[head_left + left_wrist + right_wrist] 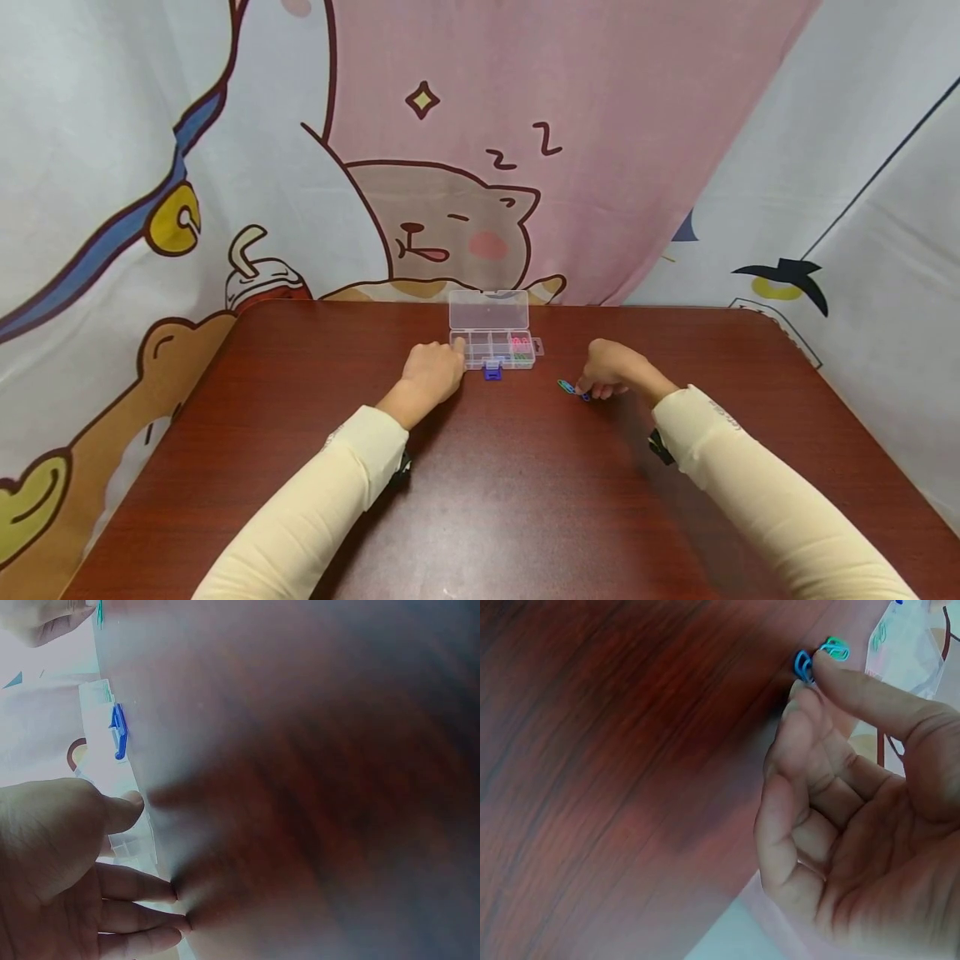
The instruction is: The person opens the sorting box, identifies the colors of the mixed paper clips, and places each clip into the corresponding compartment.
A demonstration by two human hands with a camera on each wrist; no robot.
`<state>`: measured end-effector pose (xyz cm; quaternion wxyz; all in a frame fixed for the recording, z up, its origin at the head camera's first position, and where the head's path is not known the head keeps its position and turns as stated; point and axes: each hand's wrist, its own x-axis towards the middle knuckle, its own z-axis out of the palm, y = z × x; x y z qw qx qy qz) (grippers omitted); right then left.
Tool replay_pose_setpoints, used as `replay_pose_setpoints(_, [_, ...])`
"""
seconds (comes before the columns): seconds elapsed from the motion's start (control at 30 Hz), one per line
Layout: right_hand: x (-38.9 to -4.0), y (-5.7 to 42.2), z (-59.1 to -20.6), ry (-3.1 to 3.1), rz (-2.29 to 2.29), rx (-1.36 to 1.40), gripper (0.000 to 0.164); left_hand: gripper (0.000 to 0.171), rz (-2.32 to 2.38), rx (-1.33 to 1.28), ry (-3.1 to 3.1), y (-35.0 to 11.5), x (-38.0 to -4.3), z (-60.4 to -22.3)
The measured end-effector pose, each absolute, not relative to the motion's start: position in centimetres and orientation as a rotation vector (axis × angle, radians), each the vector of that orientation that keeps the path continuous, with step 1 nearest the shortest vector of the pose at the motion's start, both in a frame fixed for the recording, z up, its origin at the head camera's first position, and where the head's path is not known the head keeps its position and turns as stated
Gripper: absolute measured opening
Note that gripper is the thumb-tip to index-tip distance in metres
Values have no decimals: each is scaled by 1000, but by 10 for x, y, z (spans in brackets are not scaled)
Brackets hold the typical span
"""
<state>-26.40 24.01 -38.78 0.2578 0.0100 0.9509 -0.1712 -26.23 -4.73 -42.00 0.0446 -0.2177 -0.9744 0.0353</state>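
Note:
A clear plastic compartment box [501,364] stands on the table with its lid [489,311] raised and a blue latch [492,372] at its front. My left hand [433,369] holds the box's left end, with the thumb [126,813] against it and the other fingers reaching to the tabletop. To the right of the box, my right hand [609,367] pinches a blue paper clip [803,666] between thumb and fingertips, low over the table. Beside those fingertips lie teal and green paper clips [835,649]. Fingers partly cover the clips, so their exact number is hidden.
Pink paper clips [519,342] and green ones [520,357] sit in right-hand compartments of the box. The brown wooden table [480,483] ends at the back against a printed cartoon curtain [622,150]. A hanging tab [537,346] sticks out from the box's right side.

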Motion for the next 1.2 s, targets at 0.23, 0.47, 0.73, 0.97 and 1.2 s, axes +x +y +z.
replay_pose_setpoints(0.23, [-264, 235, -385, 2615, -365, 99, 20, 14, 105, -665, -2976, -47, -263, -421])
replay_pose_setpoints(0.47, [-257, 227, -381, 2669, -232, 138, 14, 14, 100, -663, -2971, -48, -263, -421])
replay_pose_setpoints(0.73, [-253, 225, -380, 2683, -184, 143, 10, 14, 110, -664, -2975, -48, -263, -421])
replay_pose_setpoints(0.97, [-258, 238, -383, 2606, -369, 53, 15, 17, 112, -658, -3001, -48, -264, -422])
replay_pose_setpoints(1.2, [-270, 250, -380, 2410, -803, 36, 19, 15, 109, -660, -2998, -47, -264, -422])
